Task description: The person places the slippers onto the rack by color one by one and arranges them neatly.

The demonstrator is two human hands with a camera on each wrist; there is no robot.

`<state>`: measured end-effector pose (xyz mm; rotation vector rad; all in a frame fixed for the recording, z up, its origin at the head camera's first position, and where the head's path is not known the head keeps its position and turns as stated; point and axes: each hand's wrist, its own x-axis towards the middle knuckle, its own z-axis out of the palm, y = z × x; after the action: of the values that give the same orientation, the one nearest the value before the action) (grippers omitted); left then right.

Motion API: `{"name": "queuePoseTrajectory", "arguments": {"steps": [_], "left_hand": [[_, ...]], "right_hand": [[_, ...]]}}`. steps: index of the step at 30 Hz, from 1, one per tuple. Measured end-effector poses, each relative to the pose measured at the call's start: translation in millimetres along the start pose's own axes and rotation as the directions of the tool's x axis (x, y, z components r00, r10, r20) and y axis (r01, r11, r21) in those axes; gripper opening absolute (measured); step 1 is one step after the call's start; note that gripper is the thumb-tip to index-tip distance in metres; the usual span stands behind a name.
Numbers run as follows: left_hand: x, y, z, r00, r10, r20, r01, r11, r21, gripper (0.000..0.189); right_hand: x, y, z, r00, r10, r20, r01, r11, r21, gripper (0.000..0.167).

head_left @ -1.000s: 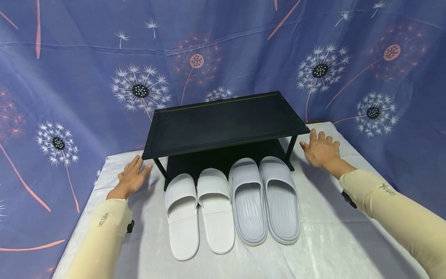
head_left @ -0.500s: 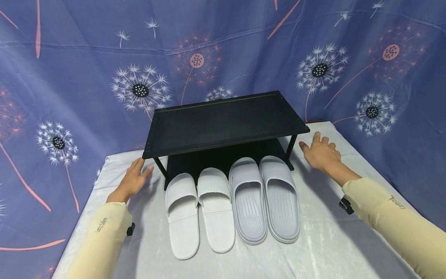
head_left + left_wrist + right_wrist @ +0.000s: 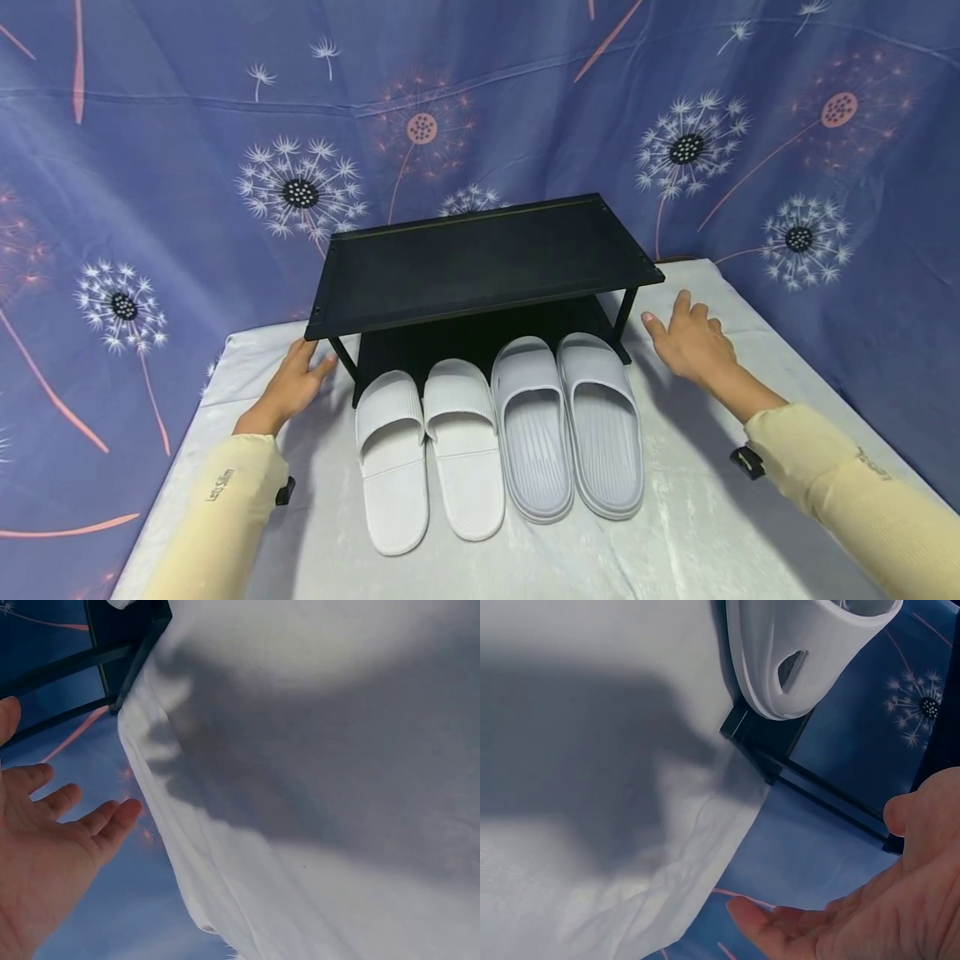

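A black two-tier shoe rack [image 3: 487, 262] stands at the back of the white-covered table. In front, with toes on its lower shelf, lie a pair of white slippers [image 3: 393, 492] on the left and a pair of pale grey slippers [image 3: 536, 467] on the right. My left hand [image 3: 288, 387] is beside the rack's left front corner, fingertips partly hidden by the top shelf; contact cannot be told. To the right of the rack, my right hand [image 3: 693, 346] hovers apart from it, fingers spread. Both wrist views show relaxed fingers holding nothing, the left hand [image 3: 52, 847] and right hand [image 3: 877, 892] alike.
A blue curtain [image 3: 525, 108] with dandelion prints hangs behind and at the sides of the table. The white cloth [image 3: 712, 533] covers the tabletop, its right edge running past my right arm. Shadows of both arms fall on the cloth.
My left hand has shifted slightly right, closer to the rack's left leg. The right hand has drawn back a little toward me from the right corner. Rack and slippers stay where they were.
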<state>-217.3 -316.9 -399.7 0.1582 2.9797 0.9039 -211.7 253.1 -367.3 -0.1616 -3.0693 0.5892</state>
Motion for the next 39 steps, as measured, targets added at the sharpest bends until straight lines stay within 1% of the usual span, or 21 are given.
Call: {"name": "queuePoseTrajectory", "arguments": {"steps": [5,13,17,22,30,35,39], "left_hand": [[2.6,2.0,2.5,0.999,0.034,-0.021,-0.034,0.999,0.003,0.069],[1.7,3.7,4.0,0.999,0.047,-0.024,-0.047,0.999,-0.013,0.081],[1.9,5.8,4.8,0.998,0.058,-0.023,-0.059,0.998,-0.015,0.083],[2.8,9.3,6.0,0.997,0.067,-0.03,-0.068,0.997,-0.032,0.083],[4.1,10.8,8.3,0.989,0.118,-0.088,-0.122,0.991,-0.05,0.073],[4.4,10.3,10.4,0.987,0.118,-0.111,-0.127,0.989,-0.081,0.06],[3.3,10.1,12.6,0.988,0.102,-0.114,-0.115,0.986,-0.117,0.052]], "right_hand": [[-4.3,-2,0,1.0,-0.005,0.0,0.005,1.0,0.015,0.091],[-12.5,-5,0,1.0,-0.02,0.014,0.019,0.999,0.033,0.092],[-16.1,-6,1,0.999,-0.02,0.025,0.019,0.999,0.045,0.093],[-18.4,-7,4,1.0,-0.014,0.019,0.013,0.999,0.052,0.091],[-22.5,-7,8,0.999,-0.027,0.02,0.026,0.998,0.062,0.086],[-26.1,-10,8,0.999,-0.033,0.008,0.032,0.997,0.066,0.084],[-29.5,-13,8,0.999,-0.035,0.012,0.034,0.997,0.066,0.086]]}}
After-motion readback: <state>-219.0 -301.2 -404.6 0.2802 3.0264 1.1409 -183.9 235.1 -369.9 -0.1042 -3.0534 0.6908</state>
